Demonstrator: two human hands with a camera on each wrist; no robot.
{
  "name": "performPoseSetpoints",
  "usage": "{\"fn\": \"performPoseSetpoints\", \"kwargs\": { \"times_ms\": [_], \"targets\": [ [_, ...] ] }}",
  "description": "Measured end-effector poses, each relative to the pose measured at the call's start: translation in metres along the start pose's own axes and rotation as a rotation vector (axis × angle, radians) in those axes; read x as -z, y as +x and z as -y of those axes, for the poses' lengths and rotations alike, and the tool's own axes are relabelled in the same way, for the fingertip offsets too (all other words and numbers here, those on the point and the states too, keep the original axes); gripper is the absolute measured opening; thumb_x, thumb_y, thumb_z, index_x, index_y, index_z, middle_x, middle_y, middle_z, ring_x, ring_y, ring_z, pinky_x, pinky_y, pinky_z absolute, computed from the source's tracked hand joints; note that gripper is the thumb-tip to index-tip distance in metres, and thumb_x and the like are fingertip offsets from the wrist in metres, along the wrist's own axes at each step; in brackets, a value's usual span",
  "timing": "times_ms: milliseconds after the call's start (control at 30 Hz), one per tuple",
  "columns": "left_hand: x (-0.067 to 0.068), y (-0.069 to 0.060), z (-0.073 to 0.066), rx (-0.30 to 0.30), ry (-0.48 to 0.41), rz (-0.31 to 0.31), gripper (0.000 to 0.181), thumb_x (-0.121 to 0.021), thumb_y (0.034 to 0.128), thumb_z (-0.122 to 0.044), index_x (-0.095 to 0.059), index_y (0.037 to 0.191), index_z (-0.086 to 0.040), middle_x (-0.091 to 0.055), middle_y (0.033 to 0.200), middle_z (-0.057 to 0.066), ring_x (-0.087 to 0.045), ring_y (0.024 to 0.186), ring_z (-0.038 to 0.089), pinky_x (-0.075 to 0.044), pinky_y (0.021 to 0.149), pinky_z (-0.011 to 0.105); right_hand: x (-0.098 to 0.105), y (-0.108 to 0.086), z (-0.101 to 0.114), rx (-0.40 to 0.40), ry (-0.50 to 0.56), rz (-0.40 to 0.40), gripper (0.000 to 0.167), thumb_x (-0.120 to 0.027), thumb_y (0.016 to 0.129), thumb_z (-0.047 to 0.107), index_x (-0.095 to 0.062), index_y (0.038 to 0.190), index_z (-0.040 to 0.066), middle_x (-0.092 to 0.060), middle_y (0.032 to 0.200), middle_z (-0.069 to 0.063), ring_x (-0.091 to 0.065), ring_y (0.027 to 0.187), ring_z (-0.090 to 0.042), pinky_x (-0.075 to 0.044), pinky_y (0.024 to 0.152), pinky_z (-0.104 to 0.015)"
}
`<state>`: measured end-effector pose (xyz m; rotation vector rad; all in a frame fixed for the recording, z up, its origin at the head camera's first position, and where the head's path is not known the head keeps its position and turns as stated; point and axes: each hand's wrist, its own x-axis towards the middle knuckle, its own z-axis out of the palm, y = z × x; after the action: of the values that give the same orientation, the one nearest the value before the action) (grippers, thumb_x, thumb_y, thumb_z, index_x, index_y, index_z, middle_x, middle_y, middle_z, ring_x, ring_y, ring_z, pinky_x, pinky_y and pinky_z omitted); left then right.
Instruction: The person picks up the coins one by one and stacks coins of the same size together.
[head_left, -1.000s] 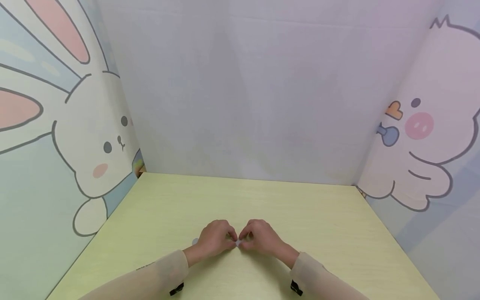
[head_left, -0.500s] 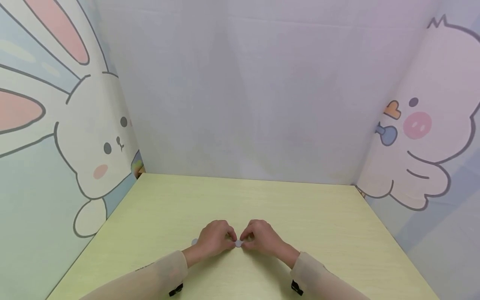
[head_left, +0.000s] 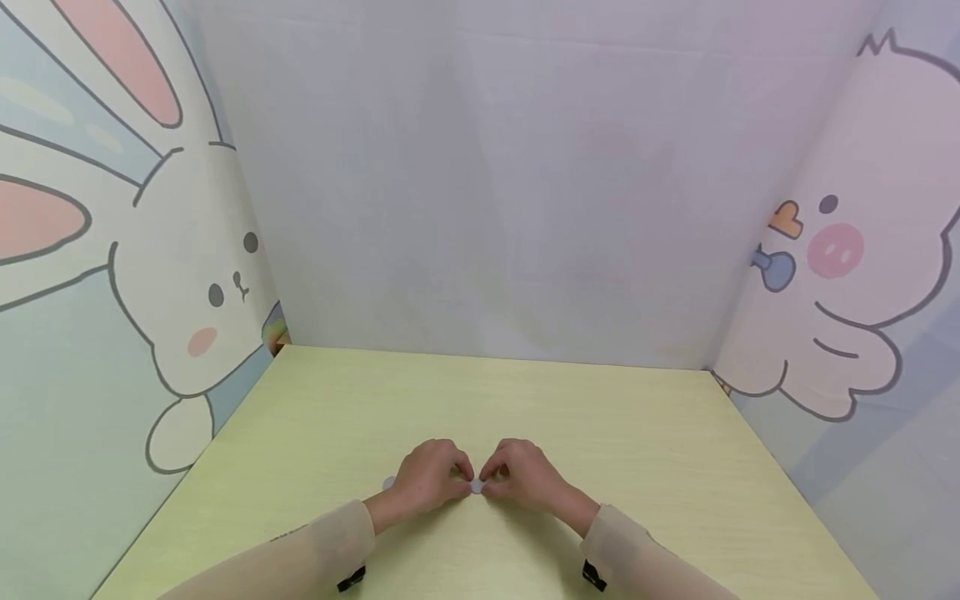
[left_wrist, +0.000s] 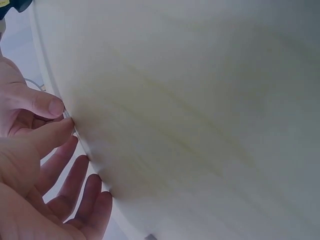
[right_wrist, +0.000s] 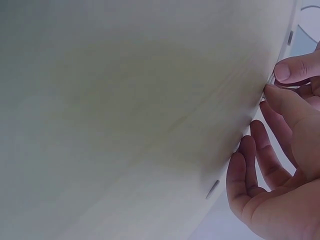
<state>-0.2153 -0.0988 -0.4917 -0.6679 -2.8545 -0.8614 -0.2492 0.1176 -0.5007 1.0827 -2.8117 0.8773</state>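
Between the two hands lies a small grey disc [head_left: 477,487], low on the yellow table [head_left: 495,408]. From the left, the thumb and forefinger of the left hand [head_left: 431,477] pinch its edge. The right hand [head_left: 525,477] pinches it from the other side. The left wrist view shows the left hand [left_wrist: 60,185] with its other fingertips resting on the tabletop. The right hand [right_wrist: 280,165] rests its curled fingers likewise in the right wrist view. Much of the disc is hidden by fingertips in both wrist views.
A second grey disc [head_left: 389,482] lies just left of the left hand. Near the right hand's fingers, another grey disc [right_wrist: 213,189] shows in the right wrist view. A pale cloth wall [head_left: 487,183] stands behind the table, with printed cloths at both sides.
The fingertips have moved slightly apart since a second ago, and more of the middle disc shows between them. Both arms are otherwise nearly still.
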Motion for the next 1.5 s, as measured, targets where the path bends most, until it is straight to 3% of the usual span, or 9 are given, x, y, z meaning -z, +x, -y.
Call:
{"fn": "performPoseSetpoints", "kwargs": {
  "times_ms": [433,1500],
  "targets": [
    [0.0002,0.0021,-0.001,-0.005,-0.002,0.008,0.007,-0.091,0.0836,-0.019,-0.084,0.085,-0.02,-0.07,0.087,-0.008,-0.062,0.085,0.013,-0.05,0.07,0.03,0.001,-0.0005,-0.0011,-0.004,0.011,0.006,0.005,-0.089,0.086,0.013,-0.086,0.09,0.016,-0.071,0.086,0.004,-0.06,0.076,-0.014,-0.045,0.068,-0.021],
    [-0.0005,-0.0002,-0.0023,-0.011,0.005,-0.007,0.006,-0.091,0.0841,-0.022,-0.085,0.085,-0.022,-0.068,0.085,-0.009,-0.055,0.079,0.006,-0.046,0.065,0.027,0.0012,-0.0002,0.0013,-0.021,0.009,0.004,0.006,-0.09,0.085,0.014,-0.086,0.086,0.019,-0.07,0.084,0.008,-0.058,0.075,-0.01,-0.044,0.067,-0.021]
  ]
}}
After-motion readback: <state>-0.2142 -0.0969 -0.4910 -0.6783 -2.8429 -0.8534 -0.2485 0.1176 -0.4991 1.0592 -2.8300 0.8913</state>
